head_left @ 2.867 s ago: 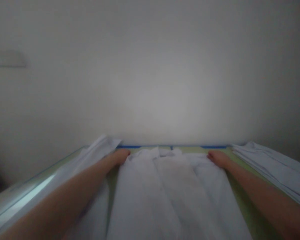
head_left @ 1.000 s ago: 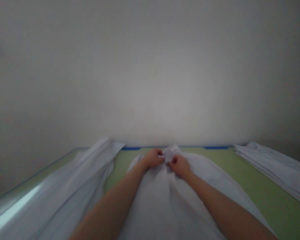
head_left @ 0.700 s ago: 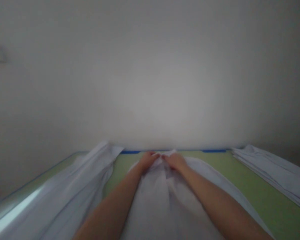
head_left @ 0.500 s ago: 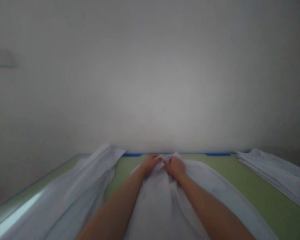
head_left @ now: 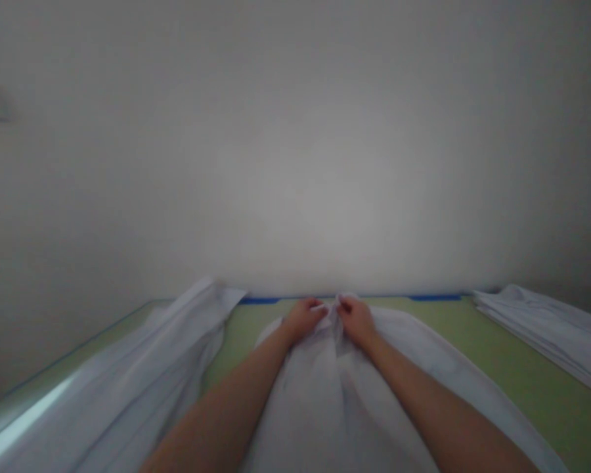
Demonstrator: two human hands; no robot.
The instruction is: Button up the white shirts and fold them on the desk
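Note:
A white cloth garment lies lengthwise down the middle of the green table, its far end bunched near the back edge; its exact kind does not show. My left hand pinches the fabric at that far end, fingers closed. Close beside it, my right hand grips a raised fold of the same garment between thumb and fingers. Both forearms stretch forward over the cloth. The picture is dim and slightly blurred, so the fingertips are not sharp.
To the left lies a long heap of white cloth. A folded white stack sits at the far right. Blue strips mark the back edge of the green table, which meets a plain pale wall.
My hands have moved slightly apart, the right one shifting rightward. A fold of the garment now stands up between them. The camera view has shifted a little.

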